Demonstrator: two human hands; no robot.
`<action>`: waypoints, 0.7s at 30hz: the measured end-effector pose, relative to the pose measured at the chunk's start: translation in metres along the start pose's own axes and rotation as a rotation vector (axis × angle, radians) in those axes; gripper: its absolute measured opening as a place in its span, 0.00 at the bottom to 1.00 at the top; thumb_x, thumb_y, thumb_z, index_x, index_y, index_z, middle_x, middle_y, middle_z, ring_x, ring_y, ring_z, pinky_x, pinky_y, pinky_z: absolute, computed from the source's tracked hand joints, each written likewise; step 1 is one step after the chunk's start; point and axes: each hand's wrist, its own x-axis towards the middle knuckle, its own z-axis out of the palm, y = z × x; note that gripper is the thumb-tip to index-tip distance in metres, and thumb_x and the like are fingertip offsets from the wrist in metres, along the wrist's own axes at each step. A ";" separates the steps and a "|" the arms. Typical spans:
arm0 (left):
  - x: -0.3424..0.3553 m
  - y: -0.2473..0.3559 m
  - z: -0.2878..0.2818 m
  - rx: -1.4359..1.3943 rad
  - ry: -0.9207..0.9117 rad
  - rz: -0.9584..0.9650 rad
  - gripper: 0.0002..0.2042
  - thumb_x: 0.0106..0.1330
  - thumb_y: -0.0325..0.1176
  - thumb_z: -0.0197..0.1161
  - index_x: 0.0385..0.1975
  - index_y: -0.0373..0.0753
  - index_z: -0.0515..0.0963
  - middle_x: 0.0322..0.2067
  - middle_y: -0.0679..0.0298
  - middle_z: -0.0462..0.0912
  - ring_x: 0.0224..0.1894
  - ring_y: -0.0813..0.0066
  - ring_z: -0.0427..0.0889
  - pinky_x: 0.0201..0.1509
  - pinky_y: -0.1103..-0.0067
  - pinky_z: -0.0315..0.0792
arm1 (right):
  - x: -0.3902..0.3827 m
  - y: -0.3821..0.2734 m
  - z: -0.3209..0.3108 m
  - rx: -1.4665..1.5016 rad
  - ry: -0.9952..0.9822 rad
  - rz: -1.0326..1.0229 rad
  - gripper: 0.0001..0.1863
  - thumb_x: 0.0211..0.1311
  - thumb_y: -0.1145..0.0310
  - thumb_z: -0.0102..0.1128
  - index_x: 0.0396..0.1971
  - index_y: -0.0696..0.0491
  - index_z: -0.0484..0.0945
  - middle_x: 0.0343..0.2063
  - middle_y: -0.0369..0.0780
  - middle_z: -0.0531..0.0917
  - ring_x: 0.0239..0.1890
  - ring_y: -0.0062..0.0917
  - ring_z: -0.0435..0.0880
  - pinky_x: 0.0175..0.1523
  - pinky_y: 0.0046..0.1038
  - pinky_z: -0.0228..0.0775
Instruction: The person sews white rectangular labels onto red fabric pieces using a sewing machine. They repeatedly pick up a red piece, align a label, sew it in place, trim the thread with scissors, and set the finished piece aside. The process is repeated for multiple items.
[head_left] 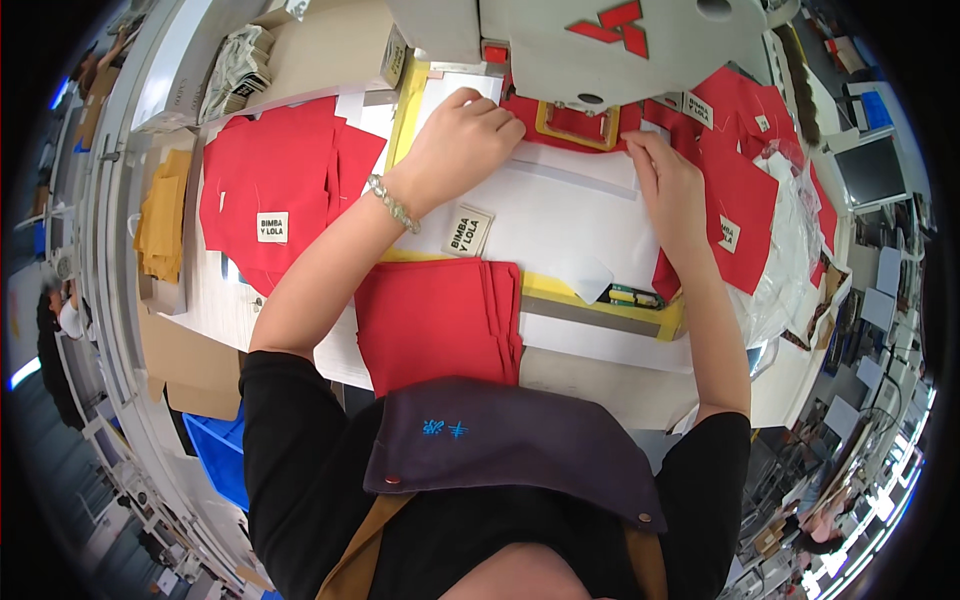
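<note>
My left hand [470,140] is beside the machine's clamp, fingers curled at the white work surface's back edge; what they hold, if anything, is unclear. My right hand [665,185] has its fingertips closed on the edge of a red fabric piece [528,116] under a yellow-rimmed rectangular clamp [548,122] on the machine head [650,50]. Between my arms, small printed cream labels [467,230] lie on the white surface [560,210]. A neat stack of red pieces [430,325] rests at the front edge.
Red pieces with labels pile at left [275,175] and right [740,200], beside crumpled plastic [785,250]. Yellow pieces [160,215] fill a left-hand box; another box [330,50] stands behind. A blue bin [215,450] sits low left. Other people [65,320] appear at the far edges.
</note>
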 end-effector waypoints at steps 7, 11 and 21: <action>0.011 -0.002 -0.002 -0.103 0.106 -0.050 0.01 0.61 0.28 0.61 0.30 0.40 0.79 0.16 0.64 0.79 0.22 0.67 0.79 0.48 0.74 0.73 | 0.006 0.009 0.005 -0.052 0.035 -0.055 0.05 0.67 0.69 0.56 0.39 0.52 0.78 0.24 0.45 0.82 0.25 0.41 0.81 0.30 0.34 0.72; 0.010 -0.003 -0.003 -0.111 0.107 -0.059 0.03 0.61 0.30 0.62 0.32 0.39 0.79 0.17 0.65 0.80 0.23 0.67 0.79 0.50 0.72 0.73 | 0.004 0.006 0.004 -0.031 0.026 -0.023 0.05 0.66 0.69 0.57 0.38 0.51 0.78 0.27 0.47 0.82 0.27 0.41 0.81 0.31 0.34 0.72; -0.020 -0.003 -0.017 -0.288 0.023 -0.106 0.12 0.56 0.39 0.71 0.36 0.41 0.81 0.48 0.65 0.81 0.45 0.66 0.79 0.60 0.68 0.66 | -0.028 0.000 -0.007 -0.345 -0.038 -0.210 0.15 0.49 0.65 0.68 0.39 0.48 0.81 0.47 0.34 0.79 0.48 0.25 0.77 0.56 0.36 0.55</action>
